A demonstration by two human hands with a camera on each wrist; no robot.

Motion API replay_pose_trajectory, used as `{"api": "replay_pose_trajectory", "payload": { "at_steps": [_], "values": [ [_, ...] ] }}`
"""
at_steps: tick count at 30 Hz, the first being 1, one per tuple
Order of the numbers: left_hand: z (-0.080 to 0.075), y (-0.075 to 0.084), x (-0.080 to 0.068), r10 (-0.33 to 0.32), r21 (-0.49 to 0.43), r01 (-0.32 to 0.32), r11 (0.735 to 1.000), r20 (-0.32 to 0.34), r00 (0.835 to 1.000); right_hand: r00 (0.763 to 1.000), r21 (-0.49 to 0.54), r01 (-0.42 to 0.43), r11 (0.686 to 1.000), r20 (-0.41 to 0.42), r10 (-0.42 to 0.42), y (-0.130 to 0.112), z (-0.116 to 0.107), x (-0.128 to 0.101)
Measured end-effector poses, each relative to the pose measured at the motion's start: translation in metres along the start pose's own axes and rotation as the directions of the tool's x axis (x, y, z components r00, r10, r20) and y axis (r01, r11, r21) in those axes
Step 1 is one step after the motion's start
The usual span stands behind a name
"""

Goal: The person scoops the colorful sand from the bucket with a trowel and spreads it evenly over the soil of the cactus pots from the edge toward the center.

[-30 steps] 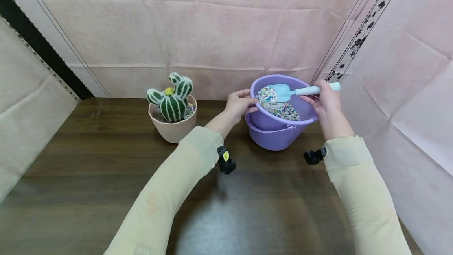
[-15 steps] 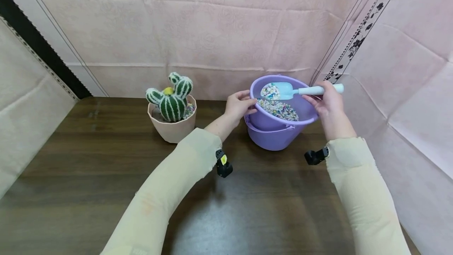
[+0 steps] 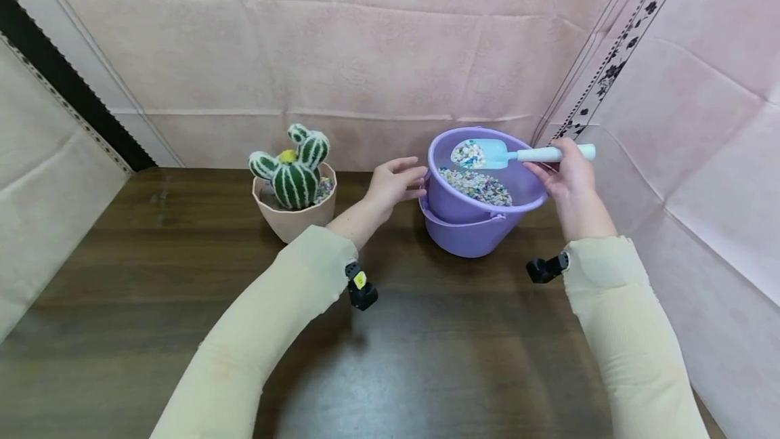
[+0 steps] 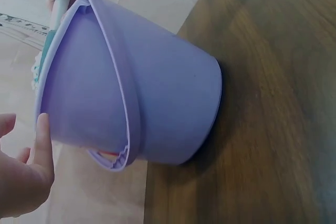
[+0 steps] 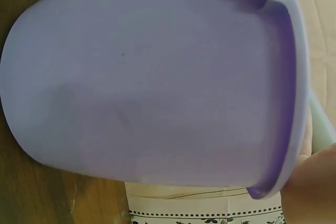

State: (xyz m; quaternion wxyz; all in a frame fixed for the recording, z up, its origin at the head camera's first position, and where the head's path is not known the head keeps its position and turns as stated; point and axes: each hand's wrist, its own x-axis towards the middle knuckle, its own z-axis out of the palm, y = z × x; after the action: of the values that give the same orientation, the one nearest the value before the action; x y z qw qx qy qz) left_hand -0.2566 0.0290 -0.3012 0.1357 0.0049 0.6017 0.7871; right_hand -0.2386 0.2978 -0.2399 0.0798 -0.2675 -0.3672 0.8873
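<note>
A light blue hand trowel [image 3: 492, 154] hovers level over the purple bucket [image 3: 469, 239], its blade loaded with small multicoloured pebbles [image 3: 468, 154]. My right hand [image 3: 571, 178] grips the trowel's pale handle at the bucket's right side. More pebbles [image 3: 478, 187] lie inside the bucket, whose handle hangs down along the front. My left hand [image 3: 393, 187] is just left of the bucket rim, fingers loosely extended and holding nothing. In the left wrist view, the left hand [image 4: 26, 177] shows beside the bucket's rim [image 4: 39, 98]. The right wrist view is mostly filled by the bucket wall [image 5: 157, 87].
Left of the bucket stands a beige pot [image 3: 295, 222] with a knitted green cactus [image 3: 296, 185] and some pebbles in it. Both stand near the back of the dark wooden table [image 3: 183, 290]. Pale cloth [image 3: 365, 53] hangs behind and along the sides.
My left hand has let go of the bucket rim and moved left. My right hand has shifted the loaded trowel slightly to the right.
</note>
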Motion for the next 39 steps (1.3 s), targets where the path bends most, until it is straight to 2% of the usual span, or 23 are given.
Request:
{"api": "replay_pose_trajectory", "payload": {
  "at_steps": [7,13,18,23,28,34,39],
  "values": [
    [-0.037,0.006,-0.028,0.005,0.065,-0.009,0.998,0.062,0.998,1.0,0.037,-0.027,0.999,0.01,0.027,0.003,0.008,-0.001],
    [-0.068,0.011,-0.055,-0.029,0.142,0.018,0.99,0.079,0.996,0.997,0.044,-0.072,0.996,0.033,0.071,0.01,0.019,-0.001],
    [-0.086,0.014,-0.071,-0.046,0.163,0.032,0.986,0.079,0.996,0.994,0.032,-0.097,0.995,0.049,0.095,0.018,0.031,-0.002],
    [-0.104,0.02,-0.08,-0.035,0.151,0.027,0.988,0.057,0.998,0.993,0.027,-0.114,0.993,0.039,0.113,0.025,0.04,-0.002],
    [-0.13,0.024,-0.089,-0.039,0.148,0.036,0.988,0.014,0.999,0.992,0.02,-0.119,0.993,0.052,0.118,0.031,0.047,-0.002],
    [-0.164,0.026,-0.099,-0.042,0.068,0.044,0.997,-0.027,0.999,0.99,0.016,-0.114,0.993,0.086,0.112,0.038,0.054,-0.002],
    [-0.186,0.029,-0.107,-0.034,0.004,0.034,0.999,-0.085,0.996,0.983,0.035,-0.149,0.988,0.112,0.144,0.044,0.06,-0.002]
  ]
}}
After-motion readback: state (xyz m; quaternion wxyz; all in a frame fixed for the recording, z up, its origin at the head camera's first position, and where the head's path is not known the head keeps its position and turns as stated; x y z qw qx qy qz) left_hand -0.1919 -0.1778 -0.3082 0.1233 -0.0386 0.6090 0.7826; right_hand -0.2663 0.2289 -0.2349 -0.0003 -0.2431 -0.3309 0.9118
